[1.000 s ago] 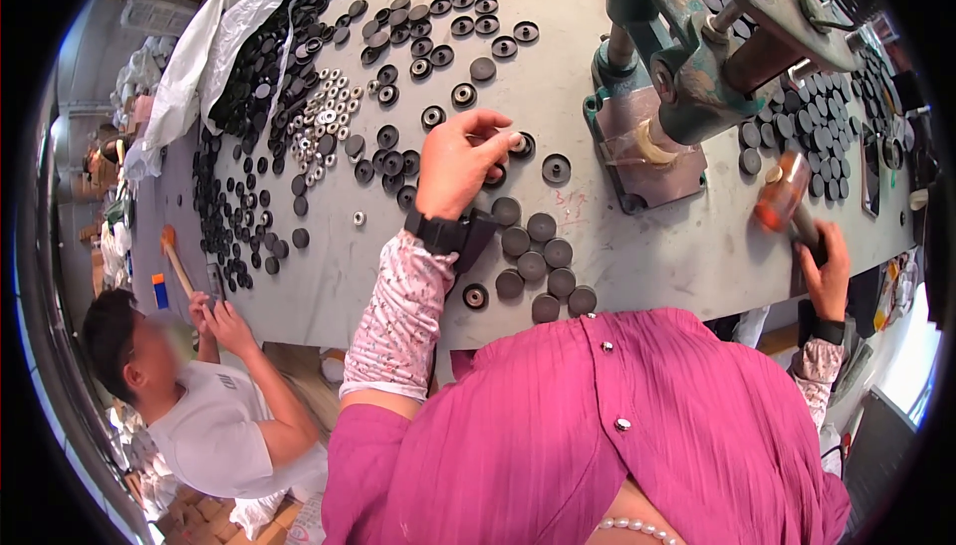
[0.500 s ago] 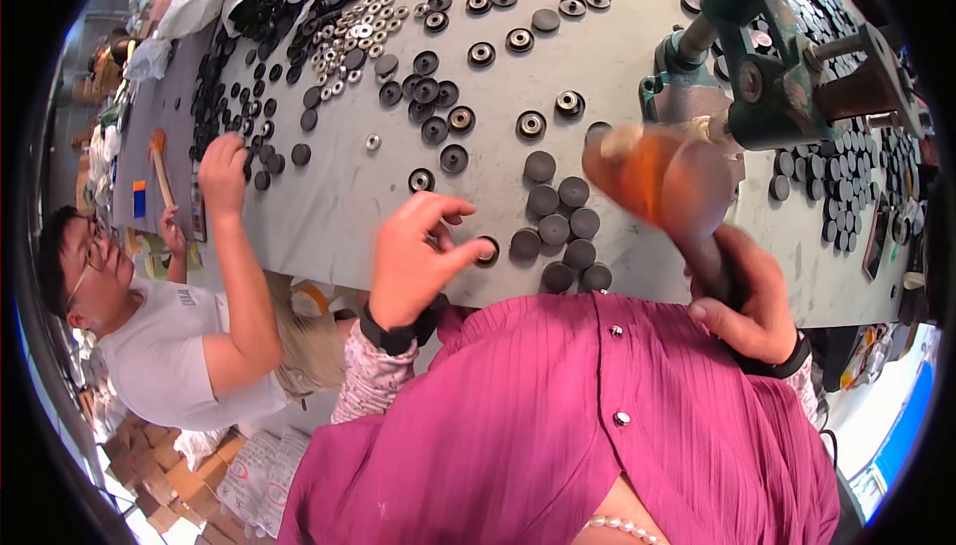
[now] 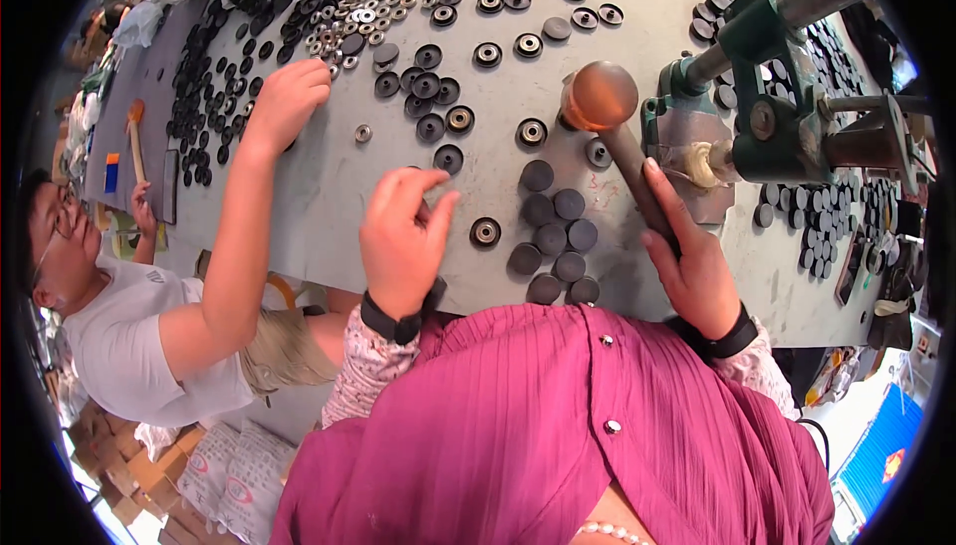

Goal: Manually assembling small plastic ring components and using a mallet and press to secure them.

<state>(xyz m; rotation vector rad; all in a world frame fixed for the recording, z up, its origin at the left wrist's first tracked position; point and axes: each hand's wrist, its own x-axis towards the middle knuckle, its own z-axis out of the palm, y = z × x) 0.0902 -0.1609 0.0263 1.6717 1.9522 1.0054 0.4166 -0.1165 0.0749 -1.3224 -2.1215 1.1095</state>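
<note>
My right hand [image 3: 697, 276] is wrapped round the dark handle of a mallet [image 3: 647, 192]. Its rounded orange-brown head hangs over the table at the spot of a round black cap, which it mostly hides; whether they touch I cannot tell. My left hand [image 3: 403, 236] is half curled, thumb and forefinger slightly apart, with nothing visible between them. Its fingertips are near a black cap [image 3: 448, 159]. Another black cap with a metal ring inside [image 3: 485, 232] lies right of the left hand. Solid dark discs [image 3: 551, 238] sit in a cluster between my hands.
A green metal press [image 3: 762, 87] stands at the right, with many dark discs [image 3: 817, 231] beyond it. Metal rings [image 3: 363, 15] and loose black caps cover the far left. A co-worker's hand [image 3: 289, 102] reaches over the table's left side, near a single metal ring [image 3: 362, 133].
The mallet's head has swung left and away from me, over a ringed cap. My left hand has shifted slightly left. The co-worker's hand has moved right, toward the metal rings.
</note>
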